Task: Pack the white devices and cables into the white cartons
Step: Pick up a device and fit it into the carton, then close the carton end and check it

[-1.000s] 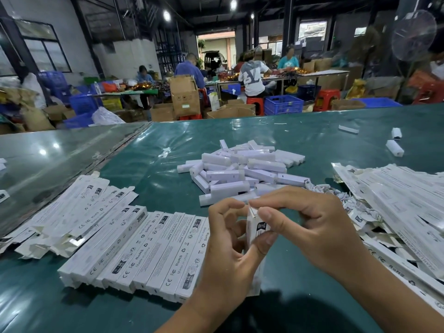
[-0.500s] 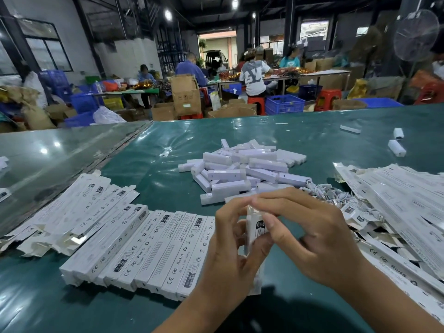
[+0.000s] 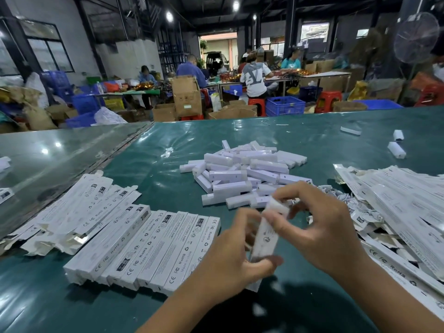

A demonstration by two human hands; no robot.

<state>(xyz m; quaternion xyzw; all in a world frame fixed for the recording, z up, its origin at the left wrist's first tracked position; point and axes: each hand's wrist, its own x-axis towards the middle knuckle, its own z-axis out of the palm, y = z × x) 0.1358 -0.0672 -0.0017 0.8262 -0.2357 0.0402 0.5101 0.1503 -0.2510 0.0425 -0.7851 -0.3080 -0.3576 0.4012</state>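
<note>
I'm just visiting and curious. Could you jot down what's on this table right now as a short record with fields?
Surface: green table
Left hand: grips the lower end of a white carton
Right hand: pinches the carton's top end
Centre: pile of white devices
Near left: row of packed cartons
Far left: flat cartons
Right: heap of flat cartons, white cables at its edge

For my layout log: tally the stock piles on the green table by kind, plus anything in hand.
Device pile: 1
Cable heap: 1
Row of closed cartons: 1
Flat-carton heaps: 2
Carton held by left hand and right hand: 1
Total: 6
</note>
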